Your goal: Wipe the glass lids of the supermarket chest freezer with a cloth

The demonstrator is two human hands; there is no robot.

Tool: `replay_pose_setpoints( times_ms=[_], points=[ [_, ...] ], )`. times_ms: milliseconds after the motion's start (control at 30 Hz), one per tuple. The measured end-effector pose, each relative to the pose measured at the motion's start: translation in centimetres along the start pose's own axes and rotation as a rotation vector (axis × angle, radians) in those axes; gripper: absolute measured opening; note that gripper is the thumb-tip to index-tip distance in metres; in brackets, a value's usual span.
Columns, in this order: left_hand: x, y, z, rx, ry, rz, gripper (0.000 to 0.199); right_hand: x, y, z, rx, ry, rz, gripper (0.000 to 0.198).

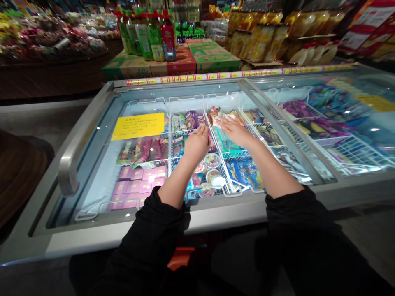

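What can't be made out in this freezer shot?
- Head view: packets under the left hand and right hand, covered by the palms; whether either has a grip is unclear.
- Print on the yellow paper sign: too small.
- Goods under the right-hand glass lid: blurred by glare.

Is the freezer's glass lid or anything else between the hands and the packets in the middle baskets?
Nothing visible blocks them. Both hands are inside the open chest freezer: the left hand over the middle basket's packets, the right hand flat on the pale packets beside it.
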State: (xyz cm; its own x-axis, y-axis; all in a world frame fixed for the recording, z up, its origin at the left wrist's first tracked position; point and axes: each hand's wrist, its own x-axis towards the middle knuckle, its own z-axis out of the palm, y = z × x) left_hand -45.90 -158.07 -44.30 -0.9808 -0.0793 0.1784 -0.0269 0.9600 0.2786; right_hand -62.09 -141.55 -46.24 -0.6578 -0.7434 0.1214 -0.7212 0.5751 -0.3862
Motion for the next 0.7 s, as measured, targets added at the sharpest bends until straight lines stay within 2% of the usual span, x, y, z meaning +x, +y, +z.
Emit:
replay_pose_setpoints(
  times_ms=[167, 300, 433, 567, 700],
  points=[
    [-0.1, -0.4, 0.5, 0.016, 0.024, 0.02, 0.052, -1.6, 0.9, -1.3, 0.111, -0.083, -0.048, 0.051],
    [-0.2, -0.2, 0.6, 0.04, 0.002, 0.018, 0.054, -1.2, 1.4, -1.1, 0.028, 0.001, 0.018, 0.055],
    [-0.1, 0.0, 0.6, 0.054, -0.006, 0.017, 0.054, 0.1, -0.2, 0.2, -0.081, 0.061, 0.026, 0.055],
    [-0.1, -0.2, 0.5, 0.054, -0.02, 0.027, 0.055, -0.7, -1.5, 0.3, -0.018, 0.007, -0.043, 0.053],
    [-0.3, -0.4, 0.4, 0.044, 0.004, 0.03, 0.053, -2.8, -0.3, -0.7, 0.082, -0.055, -0.084, 0.049]
  ],
)
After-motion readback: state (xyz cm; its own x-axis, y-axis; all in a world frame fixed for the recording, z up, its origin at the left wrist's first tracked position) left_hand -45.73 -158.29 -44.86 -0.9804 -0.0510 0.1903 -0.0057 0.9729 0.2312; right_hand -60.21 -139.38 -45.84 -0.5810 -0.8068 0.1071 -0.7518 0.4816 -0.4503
